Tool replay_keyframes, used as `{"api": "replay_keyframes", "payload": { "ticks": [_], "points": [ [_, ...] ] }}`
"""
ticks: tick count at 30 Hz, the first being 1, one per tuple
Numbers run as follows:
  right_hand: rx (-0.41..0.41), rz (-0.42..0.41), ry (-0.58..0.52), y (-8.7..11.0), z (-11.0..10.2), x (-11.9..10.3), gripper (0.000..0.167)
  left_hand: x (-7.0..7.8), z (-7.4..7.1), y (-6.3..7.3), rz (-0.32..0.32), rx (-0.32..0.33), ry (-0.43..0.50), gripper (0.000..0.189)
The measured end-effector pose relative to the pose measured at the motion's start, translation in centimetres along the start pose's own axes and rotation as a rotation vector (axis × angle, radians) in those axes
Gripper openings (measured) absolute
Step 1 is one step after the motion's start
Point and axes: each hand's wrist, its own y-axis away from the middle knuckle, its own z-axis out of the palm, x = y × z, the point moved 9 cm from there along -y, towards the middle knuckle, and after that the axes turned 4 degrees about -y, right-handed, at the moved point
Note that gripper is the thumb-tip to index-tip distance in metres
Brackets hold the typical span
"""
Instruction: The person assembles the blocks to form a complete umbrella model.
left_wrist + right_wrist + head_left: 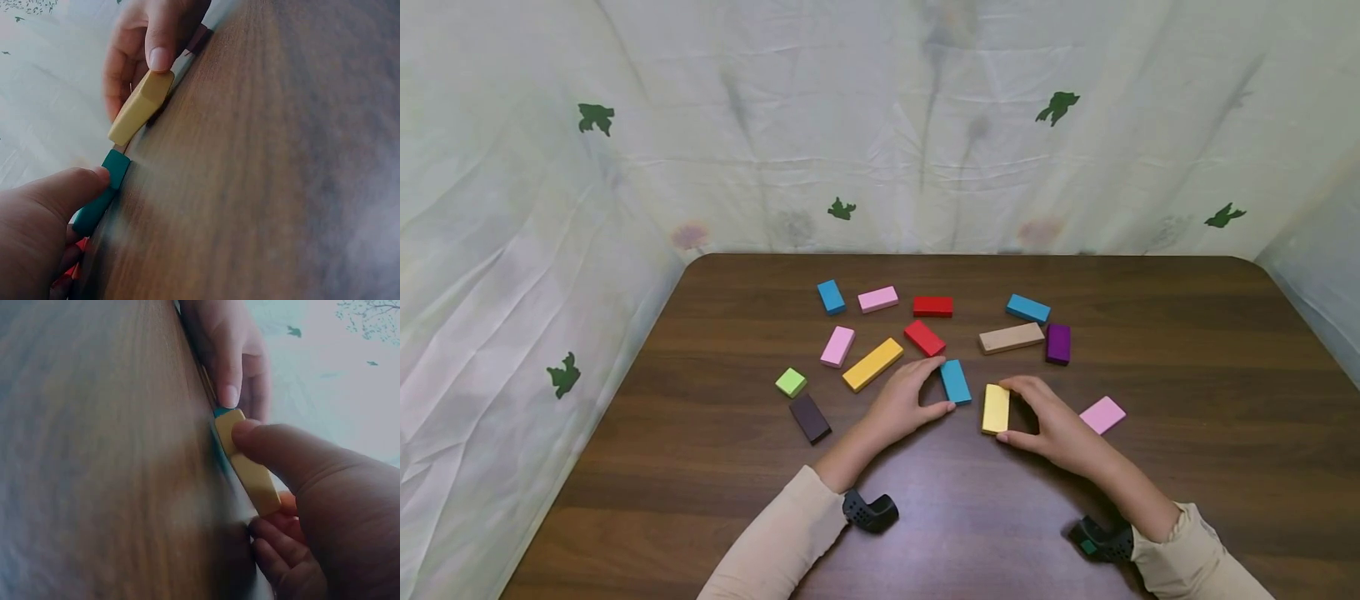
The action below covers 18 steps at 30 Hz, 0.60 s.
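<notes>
Near the middle of the table, my left hand (901, 407) pinches a blue block (956, 382) between thumb and fingers. In the left wrist view this block (103, 197) looks teal and lies low at the tabletop. To its right, my right hand (1058, 427) grips a pale yellow block (996, 408) by its ends, thumb at the near end and fingers at the far end. The right wrist view shows that yellow block (250, 465) tilted a little above the wood. A small gap separates the two blocks in the head view.
Behind the hands lie red blocks (925, 337), a long orange-yellow block (872, 365), a tan block (1011, 338) and a purple block (1057, 344). A dark block (810, 418) and a green block (791, 382) sit left. Beside the right hand is a pink block (1102, 415).
</notes>
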Motion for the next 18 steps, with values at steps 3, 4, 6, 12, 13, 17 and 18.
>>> {"api": "replay_keyframes", "payload": {
  "ticks": [3,4,6,12,13,17,18],
  "points": [
    [-0.015,-0.018,-0.017,0.1,0.2,-0.3,0.065,0.1,0.0,0.1,0.017,-0.008,-0.01,0.062],
    [-0.021,-0.025,-0.025,0.1,0.3,-0.4,0.065,0.1,0.1,0.1,0.024,-0.011,-0.014,0.061],
    [-0.036,-0.041,-0.037,0.1,0.5,-0.6,0.064,0.2,0.1,0.1,0.041,-0.011,-0.018,0.06],
    [-0.067,-0.087,-0.046,0.3,1.0,-1.4,0.063,0.7,-0.1,0.3,0.116,0.014,-0.013,0.056],
    [-0.075,-0.089,-0.044,0.4,1.1,-1.5,0.063,0.7,-0.2,0.3,0.124,0.015,-0.014,0.056],
    [-0.109,-0.093,-0.046,0.5,1.7,-1.9,0.063,0.8,0.0,0.3,0.133,0.001,-0.022,0.056],
    [-0.116,-0.095,-0.046,0.5,1.8,-2.0,0.063,0.8,0.0,0.3,0.133,-0.004,-0.026,0.055]
  ]
}}
